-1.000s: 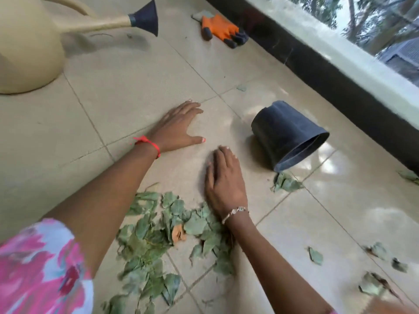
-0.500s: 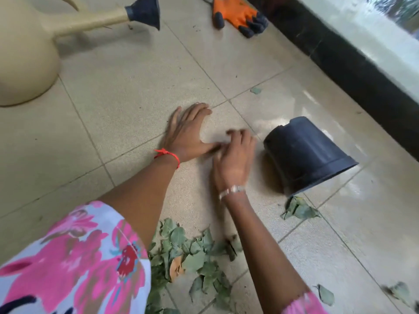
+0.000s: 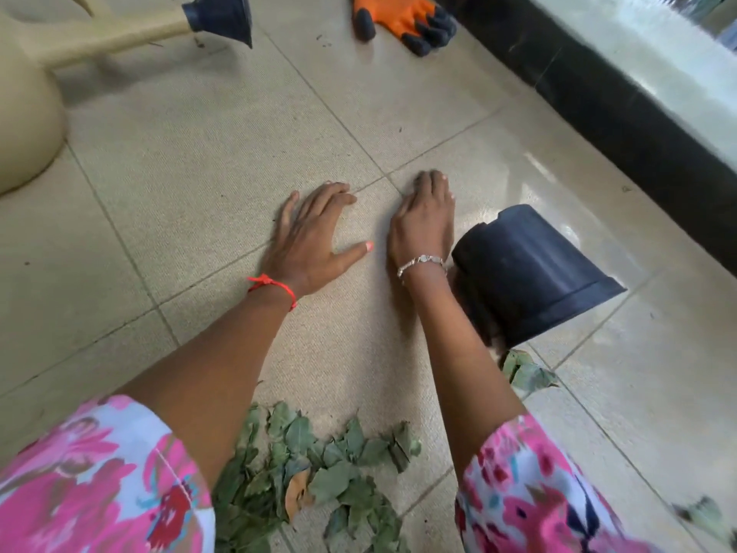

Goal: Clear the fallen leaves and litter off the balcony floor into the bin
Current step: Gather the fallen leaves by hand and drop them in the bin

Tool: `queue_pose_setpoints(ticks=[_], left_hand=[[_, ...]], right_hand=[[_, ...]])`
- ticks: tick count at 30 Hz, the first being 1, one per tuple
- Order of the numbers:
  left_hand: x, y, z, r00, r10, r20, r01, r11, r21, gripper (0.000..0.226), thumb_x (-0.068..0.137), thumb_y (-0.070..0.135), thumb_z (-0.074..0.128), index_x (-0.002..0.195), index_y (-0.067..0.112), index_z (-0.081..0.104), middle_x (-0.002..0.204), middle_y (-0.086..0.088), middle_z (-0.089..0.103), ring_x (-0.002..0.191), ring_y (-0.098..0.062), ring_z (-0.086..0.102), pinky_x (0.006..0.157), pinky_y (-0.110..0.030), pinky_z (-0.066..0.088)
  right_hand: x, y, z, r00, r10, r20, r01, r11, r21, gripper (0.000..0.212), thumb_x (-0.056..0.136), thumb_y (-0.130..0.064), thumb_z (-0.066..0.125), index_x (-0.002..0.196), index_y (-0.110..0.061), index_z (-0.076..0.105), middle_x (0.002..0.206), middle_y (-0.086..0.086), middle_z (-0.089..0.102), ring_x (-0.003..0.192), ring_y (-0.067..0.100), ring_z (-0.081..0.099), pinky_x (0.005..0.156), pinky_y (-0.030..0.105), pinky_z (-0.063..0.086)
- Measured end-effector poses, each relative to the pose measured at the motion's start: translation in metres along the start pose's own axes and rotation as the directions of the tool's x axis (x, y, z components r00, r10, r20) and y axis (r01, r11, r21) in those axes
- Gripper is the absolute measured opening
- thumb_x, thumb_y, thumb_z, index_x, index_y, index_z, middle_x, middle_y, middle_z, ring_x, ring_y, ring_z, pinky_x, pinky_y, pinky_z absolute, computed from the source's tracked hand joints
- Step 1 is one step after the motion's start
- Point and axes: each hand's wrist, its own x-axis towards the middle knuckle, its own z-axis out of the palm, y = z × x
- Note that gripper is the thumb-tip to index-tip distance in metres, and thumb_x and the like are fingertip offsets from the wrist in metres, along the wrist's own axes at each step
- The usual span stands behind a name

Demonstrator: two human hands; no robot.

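A heap of dry green leaves (image 3: 319, 472) lies on the beige tiled floor between my forearms, close to me. My left hand (image 3: 311, 241) rests flat on the tiles, fingers spread, holding nothing. My right hand (image 3: 424, 217) lies on the floor beside it, fingers together and reaching forward, empty. A black plastic bin (image 3: 534, 273) lies tipped on its side just right of my right wrist, its mouth turned to the lower right. A small clump of leaves (image 3: 526, 373) sits below the bin's rim.
A beige watering can (image 3: 28, 125) with a dark spout head stands at the far left. An orange and black work glove (image 3: 402, 16) lies at the top. A dark balcony wall (image 3: 638, 125) runs along the right. One more leaf (image 3: 702, 512) lies at the lower right.
My right hand left the leaf heap and slid forward across the tiles past the left hand. The left hand stayed flat. The view moved forward, so the leaves lie nearer me.
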Motion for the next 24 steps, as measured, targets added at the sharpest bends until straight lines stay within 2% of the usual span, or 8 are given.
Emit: queue_pose_setpoints(ticks=[4,10,12,14,17,19,21,24], left_hand=[[0.002,-0.002,0.000,1.000,-0.007,-0.005,0.007,0.999,-0.038,0.056,0.078,0.043,0.044,0.129,0.022,0.046,0.145,0.010,0.036,0.139,-0.007,0.026,0.117,-0.040,0.002],[-0.001,-0.001,-0.002,1.000,0.020,-0.008,-0.021,0.999,-0.030,0.047,0.088,0.030,0.057,0.132,0.017,0.047,0.145,0.004,0.039,0.137,-0.012,0.031,0.116,-0.039,0.005],[-0.009,0.003,-0.007,1.000,0.026,0.015,-0.026,0.999,-0.025,0.050,0.090,0.028,0.057,0.135,0.013,0.045,0.148,0.000,0.037,0.137,-0.015,0.030,0.115,-0.036,0.007],[-0.017,0.010,-0.011,0.998,-0.004,0.067,0.007,0.999,-0.044,0.052,0.092,0.027,0.055,0.140,0.011,0.041,0.152,-0.001,0.031,0.140,-0.015,0.026,0.115,-0.031,0.008],[-0.038,0.023,-0.018,0.980,-0.028,0.198,0.029,1.000,-0.001,0.057,0.093,0.034,0.052,0.144,0.013,0.035,0.155,0.000,0.023,0.143,-0.015,0.020,0.115,-0.027,0.011],[-0.056,0.028,-0.020,0.971,-0.033,0.239,0.026,0.999,0.033,0.061,0.093,0.038,0.051,0.146,0.014,0.031,0.156,0.001,0.019,0.144,-0.013,0.018,0.115,-0.025,0.011],[-0.079,0.034,-0.016,0.972,-0.048,0.232,0.045,0.999,0.021,0.065,0.093,0.040,0.051,0.147,0.015,0.028,0.157,0.002,0.017,0.144,-0.013,0.015,0.116,-0.026,0.009],[-0.107,0.047,-0.007,0.981,-0.062,0.185,0.060,0.998,0.015,0.068,0.091,0.042,0.053,0.148,0.016,0.025,0.158,0.000,0.014,0.145,-0.014,0.011,0.116,-0.028,0.004]], right_hand=[[-0.060,0.000,-0.002,0.996,-0.083,0.039,0.083,0.997,0.004,0.044,0.099,-0.014,0.027,0.143,-0.005,0.029,0.151,0.009,0.026,0.143,0.021,0.015,0.116,0.029,0.005],[-0.136,0.001,-0.012,0.981,-0.168,0.093,0.164,0.985,0.049,0.044,0.100,-0.016,0.029,0.143,-0.008,0.033,0.152,0.006,0.027,0.143,0.017,0.017,0.116,0.025,0.003],[-0.157,0.002,-0.023,0.976,-0.183,0.115,0.171,0.979,0.107,0.043,0.099,-0.017,0.033,0.139,-0.006,0.040,0.150,0.007,0.032,0.141,0.016,0.022,0.115,0.024,0.007],[-0.176,0.005,-0.038,0.980,-0.160,0.118,0.136,0.972,0.191,0.036,0.096,-0.021,0.040,0.124,-0.005,0.056,0.137,0.008,0.049,0.130,0.019,0.040,0.110,0.025,0.024],[-0.203,0.023,-0.067,0.959,-0.117,-0.258,0.150,0.982,0.113,0.026,0.083,-0.025,0.048,0.083,-0.008,0.067,0.093,0.005,0.066,0.092,0.022,0.057,0.081,0.027,0.038],[-0.209,0.043,-0.079,0.908,-0.016,-0.419,0.020,1.000,0.007,0.024,0.075,-0.026,0.049,0.077,-0.009,0.065,0.086,0.007,0.064,0.086,0.026,0.055,0.076,0.030,0.039],[-0.209,0.061,-0.085,0.928,0.133,-0.347,-0.146,0.989,-0.011,0.033,0.075,-0.030,0.047,0.090,-0.005,0.062,0.099,0.013,0.059,0.098,0.030,0.052,0.085,0.038,0.044],[-0.203,0.079,-0.087,0.985,0.118,-0.124,-0.125,0.991,-0.045,0.057,0.078,-0.045,0.036,0.114,-0.004,0.051,0.122,0.014,0.049,0.115,0.029,0.044,0.100,0.040,0.037]])
